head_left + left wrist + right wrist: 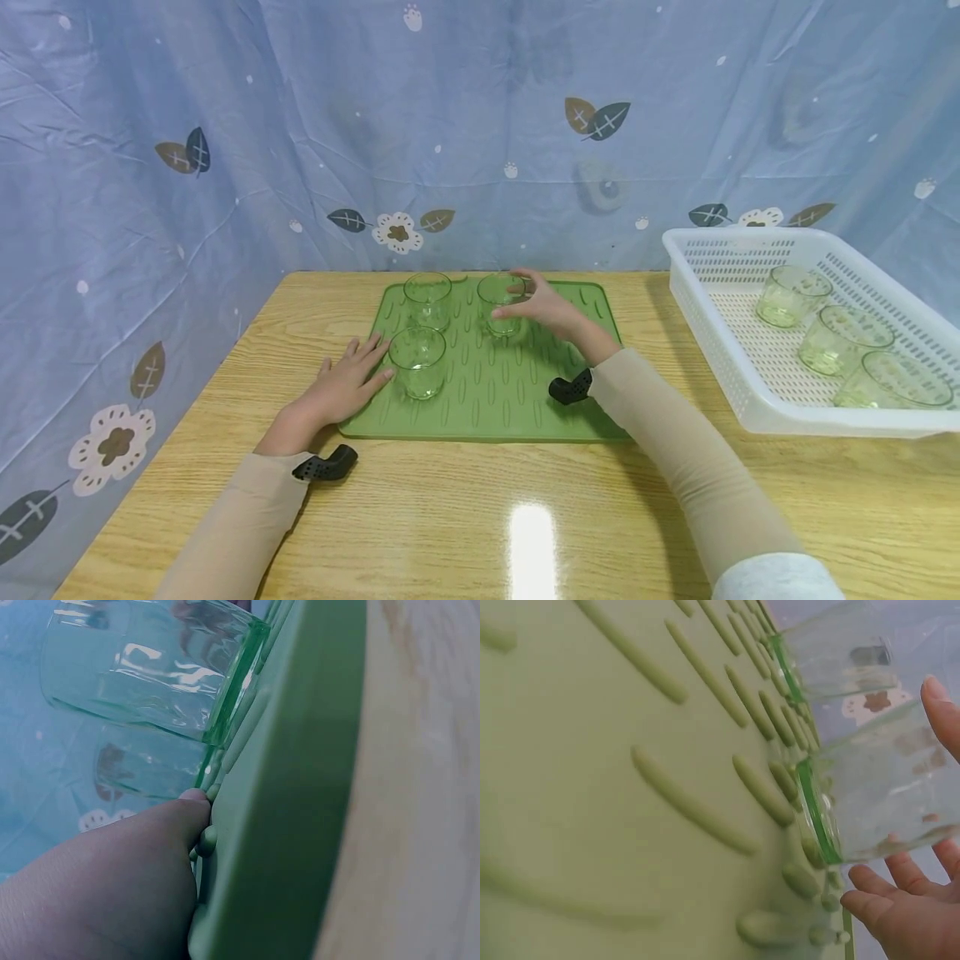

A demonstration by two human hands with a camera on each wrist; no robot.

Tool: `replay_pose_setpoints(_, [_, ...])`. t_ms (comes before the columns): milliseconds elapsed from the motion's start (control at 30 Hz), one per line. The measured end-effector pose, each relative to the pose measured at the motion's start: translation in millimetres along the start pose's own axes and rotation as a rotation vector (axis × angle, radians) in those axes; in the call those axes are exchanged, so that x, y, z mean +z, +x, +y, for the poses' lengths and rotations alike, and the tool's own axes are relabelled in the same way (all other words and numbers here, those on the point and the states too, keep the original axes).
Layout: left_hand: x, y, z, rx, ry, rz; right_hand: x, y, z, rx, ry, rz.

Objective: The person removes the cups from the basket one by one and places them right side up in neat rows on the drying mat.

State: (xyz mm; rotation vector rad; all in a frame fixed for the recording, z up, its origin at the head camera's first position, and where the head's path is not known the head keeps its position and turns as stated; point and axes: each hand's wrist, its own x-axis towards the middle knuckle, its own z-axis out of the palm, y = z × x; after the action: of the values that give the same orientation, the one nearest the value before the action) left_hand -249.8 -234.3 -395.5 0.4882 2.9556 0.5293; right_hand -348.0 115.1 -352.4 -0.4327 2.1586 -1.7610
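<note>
Three clear, green-tinted glasses stand upright on a green ridged mat (517, 408): a back left glass (427, 307), a front left glass (417, 368) and a back middle glass (492, 321). My right hand (551, 308) is at the back middle glass, thumb on one side and spread fingers on the other. In the right wrist view, the fingers (907, 881) look loose around that glass; whether they touch it is unclear. My left hand (341, 387) rests spread on the mat's left edge, its thumb (193, 796) near the front left glass.
A white perforated plastic basket (708, 333) stands at the right, with three more glasses inside, one of them a tilted-looking glass (892, 385) at the front. The wooden table (420, 508) extends before the mat. A blue patterned curtain (480, 125) hangs behind.
</note>
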Motion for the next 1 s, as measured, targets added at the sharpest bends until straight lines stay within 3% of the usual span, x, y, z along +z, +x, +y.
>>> replay_pose_setpoints(533, [-1.4, -1.8, 1.4, 0.001, -0.005, 0.008, -24.3, -17.2, 1.3, -0.035, 0.031, 0.009])
replay_pose_setpoints(1000, [-0.4, -1.3, 0.9, 0.005, -0.012, 0.012, -36.4, -40.7, -4.0, -0.077, -0.059, 0.086])
